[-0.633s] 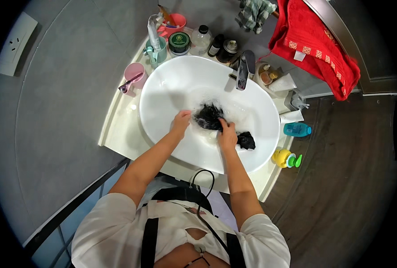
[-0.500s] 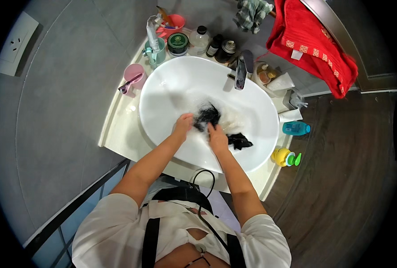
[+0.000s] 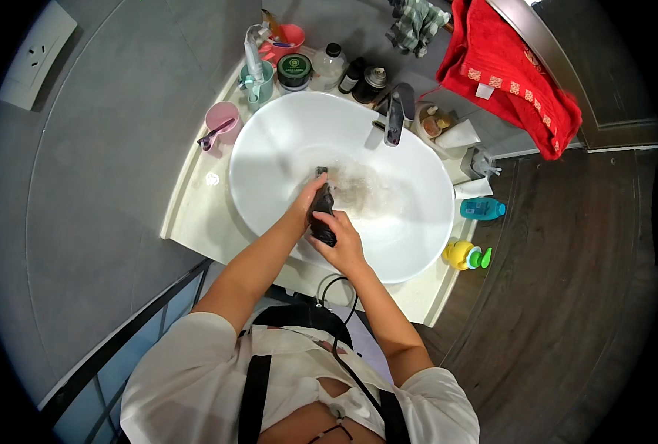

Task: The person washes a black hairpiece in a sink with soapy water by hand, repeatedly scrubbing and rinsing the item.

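Note:
A wet black cloth [image 3: 322, 201], bunched into a narrow strip, is gripped between my two hands over the near-left part of the white washbasin [image 3: 270, 140]. My left hand [image 3: 305, 203] is closed round its far end. Lower down, my right hand [image 3: 341, 242] has its thumb and fingers wrapped on the near end. What kind of cloth item it is cannot be made out. Cloudy, foamy water [image 3: 362, 189] lies at the bottom of the basin, just right of the cloth.
A dark faucet [image 3: 398, 115] rises at the basin's far right. Cups, a green-lidded jar [image 3: 294, 70] and bottles line the back counter. A pink cup [image 3: 222, 122] stands left. At right are a blue bottle [image 3: 481, 209] and a yellow pump bottle [image 3: 462, 254]. A red towel [image 3: 510, 74] hangs beyond.
The black cloth, spread in the foamy water before, is now lifted out and gathered between both hands. My hands have drawn together toward the basin's near left.

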`<state>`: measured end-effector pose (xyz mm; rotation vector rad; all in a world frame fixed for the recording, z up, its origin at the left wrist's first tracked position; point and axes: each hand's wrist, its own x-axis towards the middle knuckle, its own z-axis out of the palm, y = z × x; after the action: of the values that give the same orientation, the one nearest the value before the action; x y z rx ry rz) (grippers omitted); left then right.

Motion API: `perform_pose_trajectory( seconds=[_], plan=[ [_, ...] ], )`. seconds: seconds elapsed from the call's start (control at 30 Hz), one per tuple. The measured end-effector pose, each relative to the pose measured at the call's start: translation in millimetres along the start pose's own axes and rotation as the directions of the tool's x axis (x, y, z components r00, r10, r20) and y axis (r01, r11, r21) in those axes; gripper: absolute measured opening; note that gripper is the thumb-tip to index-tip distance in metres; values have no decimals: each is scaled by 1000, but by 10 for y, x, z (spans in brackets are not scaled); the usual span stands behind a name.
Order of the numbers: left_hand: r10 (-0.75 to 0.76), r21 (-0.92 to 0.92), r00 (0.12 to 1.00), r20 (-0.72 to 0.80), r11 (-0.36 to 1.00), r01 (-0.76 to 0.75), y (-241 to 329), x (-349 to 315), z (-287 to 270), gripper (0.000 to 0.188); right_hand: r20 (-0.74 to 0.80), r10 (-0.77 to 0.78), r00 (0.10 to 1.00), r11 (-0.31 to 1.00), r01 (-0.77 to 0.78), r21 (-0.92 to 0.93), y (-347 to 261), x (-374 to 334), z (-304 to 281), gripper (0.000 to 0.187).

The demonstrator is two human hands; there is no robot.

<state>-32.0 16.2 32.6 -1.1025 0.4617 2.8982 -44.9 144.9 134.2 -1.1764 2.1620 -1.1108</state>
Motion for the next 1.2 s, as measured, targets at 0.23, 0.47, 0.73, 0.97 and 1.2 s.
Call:
perform_pose_trajectory(
  seconds=[0.23,0.47,0.73,0.97,1.2],
  plan=[
    [17,10,992,-126,1000,-15,-154,50,140,26,-310,16,951,981,-75,-179,327,324,189,18],
    [108,287,976,-190,957,-50,-337,-173,410,27,-242,316,917,893,-374,-252,873,363,-114,33],
    [43,-220,955,-292,969,-112,113,-233,-38,43,261,585,768,666,-639,385,1404,144,-794,36],
    [153,-57,879,-451,978,-199,65,-43,-279,41,-455,370,810,836,-504,-216,1788,227,-196,46],
    [198,26,883,-426,978,-207,-44,122,-503,21,-158,584,796,802,-536,264,2130,117,46,40]
  ],
)
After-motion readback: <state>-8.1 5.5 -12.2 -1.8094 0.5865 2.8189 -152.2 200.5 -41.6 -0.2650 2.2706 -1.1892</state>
